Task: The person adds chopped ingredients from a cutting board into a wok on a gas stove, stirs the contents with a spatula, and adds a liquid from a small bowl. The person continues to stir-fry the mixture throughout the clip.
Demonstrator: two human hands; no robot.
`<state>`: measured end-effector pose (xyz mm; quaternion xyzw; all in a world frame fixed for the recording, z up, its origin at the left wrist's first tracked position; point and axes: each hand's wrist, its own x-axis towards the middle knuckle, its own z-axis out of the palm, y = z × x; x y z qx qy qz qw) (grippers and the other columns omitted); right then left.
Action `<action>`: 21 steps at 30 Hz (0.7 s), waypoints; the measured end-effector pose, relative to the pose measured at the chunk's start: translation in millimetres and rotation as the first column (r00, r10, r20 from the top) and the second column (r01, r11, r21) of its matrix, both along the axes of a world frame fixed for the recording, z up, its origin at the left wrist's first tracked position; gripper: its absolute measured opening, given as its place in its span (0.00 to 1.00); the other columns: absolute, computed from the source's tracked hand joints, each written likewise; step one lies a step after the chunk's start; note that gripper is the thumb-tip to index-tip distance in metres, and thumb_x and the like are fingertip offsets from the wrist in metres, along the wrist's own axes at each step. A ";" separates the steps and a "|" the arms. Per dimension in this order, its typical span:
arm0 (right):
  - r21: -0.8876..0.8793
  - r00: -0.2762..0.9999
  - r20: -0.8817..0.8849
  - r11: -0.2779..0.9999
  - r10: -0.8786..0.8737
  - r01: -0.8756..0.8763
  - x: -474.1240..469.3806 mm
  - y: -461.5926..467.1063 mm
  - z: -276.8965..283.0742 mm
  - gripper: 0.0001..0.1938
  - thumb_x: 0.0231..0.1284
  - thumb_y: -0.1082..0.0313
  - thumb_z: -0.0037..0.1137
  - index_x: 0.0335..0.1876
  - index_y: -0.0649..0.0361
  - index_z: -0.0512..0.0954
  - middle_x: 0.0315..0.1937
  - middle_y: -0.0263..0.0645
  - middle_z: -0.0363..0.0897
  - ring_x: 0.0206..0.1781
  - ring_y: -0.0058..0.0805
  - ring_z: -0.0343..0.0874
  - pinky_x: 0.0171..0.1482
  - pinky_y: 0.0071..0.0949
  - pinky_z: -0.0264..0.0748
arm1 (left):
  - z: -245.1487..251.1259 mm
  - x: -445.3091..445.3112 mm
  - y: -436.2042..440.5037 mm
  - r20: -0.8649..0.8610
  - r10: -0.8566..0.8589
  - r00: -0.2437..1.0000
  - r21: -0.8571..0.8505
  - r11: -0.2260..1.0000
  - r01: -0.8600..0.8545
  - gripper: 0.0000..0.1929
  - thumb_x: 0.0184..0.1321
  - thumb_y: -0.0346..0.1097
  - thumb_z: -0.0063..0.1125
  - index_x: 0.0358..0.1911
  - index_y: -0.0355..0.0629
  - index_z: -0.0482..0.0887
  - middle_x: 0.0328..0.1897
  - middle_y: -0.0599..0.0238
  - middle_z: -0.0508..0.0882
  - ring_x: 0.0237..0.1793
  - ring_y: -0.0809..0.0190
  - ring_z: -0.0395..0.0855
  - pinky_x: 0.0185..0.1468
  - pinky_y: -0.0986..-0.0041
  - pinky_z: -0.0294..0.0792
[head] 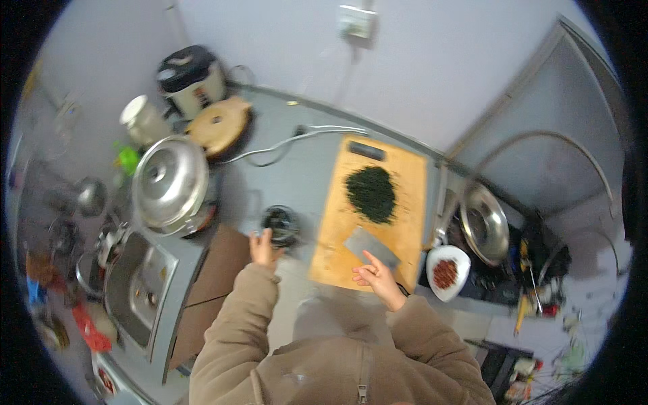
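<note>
My left hand (262, 249), fingers apart, is at the near-left edge of a clear glass bowl (289, 228) on the grey counter. Whether it touches the bowl I cannot tell; the bowl's contents look dark and blurred. Above the near end of a wooden cutting board (331, 248) is my right hand (375, 276), index finger extended, gripping nothing. Just beyond it a cleaver (368, 244) lies flat with its broad blade showing; its dark handle is partly hidden by that hand. A heap of finely chopped dark green leaves (371, 195) sits farther up the board.
A white dish (434, 258) of chopped reddish-brown pieces (445, 274) stands right of the board, near a metal wok (483, 223). Leftward are a lidded steel pot (174, 185), a round wooden board (218, 129), an electric cooker (195, 83) and a sink (136, 288). A white cable (283, 147) crosses the counter.
</note>
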<state>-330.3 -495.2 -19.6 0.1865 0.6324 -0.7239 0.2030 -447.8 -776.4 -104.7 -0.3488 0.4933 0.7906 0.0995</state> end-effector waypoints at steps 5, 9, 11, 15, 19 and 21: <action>0.045 0.965 -0.114 0.970 -0.234 0.241 106.4 111.3 26.3 0.27 0.64 0.67 0.49 0.66 0.63 0.56 0.44 0.42 0.78 0.40 0.23 0.79 0.41 0.21 0.75 | 4.5 59.8 47.9 -0.152 0.164 0.975 -0.260 0.945 -0.200 0.34 0.64 0.49 0.44 0.68 0.43 0.47 0.69 0.55 0.58 0.66 0.53 0.59 0.64 0.55 0.57; 0.186 0.894 -0.239 0.885 -0.380 0.426 220.7 202.4 30.6 0.19 0.65 0.66 0.47 0.59 0.64 0.68 0.43 0.41 0.79 0.39 0.22 0.79 0.41 0.20 0.75 | 49.1 106.8 142.6 -0.447 -0.010 0.895 -0.311 0.939 -0.145 0.33 0.67 0.49 0.41 0.69 0.45 0.46 0.73 0.60 0.49 0.71 0.56 0.48 0.70 0.62 0.45; 0.250 0.835 -0.266 0.802 -0.482 0.543 283.2 243.8 32.1 0.18 0.66 0.65 0.47 0.58 0.64 0.69 0.42 0.41 0.79 0.39 0.22 0.79 0.41 0.20 0.75 | 65.9 135.6 209.2 -0.534 -0.086 0.841 -0.215 0.976 -0.037 0.32 0.66 0.49 0.42 0.69 0.44 0.48 0.73 0.61 0.50 0.71 0.58 0.48 0.70 0.63 0.46; 0.521 0.727 -0.360 0.521 -0.585 0.677 389.4 334.0 29.2 0.15 0.64 0.63 0.47 0.50 0.65 0.75 0.38 0.40 0.82 0.38 0.24 0.80 0.40 0.22 0.74 | 70.8 208.1 335.5 -0.463 -0.235 0.855 -0.132 0.972 0.196 0.30 0.66 0.49 0.43 0.67 0.44 0.53 0.71 0.62 0.54 0.71 0.60 0.50 0.69 0.63 0.49; 0.830 0.759 -0.399 0.149 -0.514 0.537 438.1 441.0 72.4 0.13 0.61 0.66 0.49 0.44 0.66 0.78 0.36 0.44 0.81 0.37 0.36 0.79 0.43 0.30 0.74 | 108.7 280.7 422.8 -0.441 -0.360 0.822 -0.057 0.925 0.375 0.29 0.66 0.48 0.44 0.66 0.44 0.56 0.71 0.62 0.56 0.70 0.58 0.53 0.67 0.63 0.53; 0.777 0.742 -0.594 0.019 -0.311 0.630 450.2 512.3 55.7 0.13 0.59 0.65 0.51 0.45 0.65 0.78 0.42 0.49 0.78 0.46 0.45 0.76 0.52 0.34 0.70 | 102.9 289.5 436.3 -0.462 -0.399 0.792 -0.064 0.906 0.419 0.28 0.67 0.47 0.44 0.66 0.43 0.57 0.71 0.61 0.57 0.69 0.57 0.55 0.66 0.63 0.55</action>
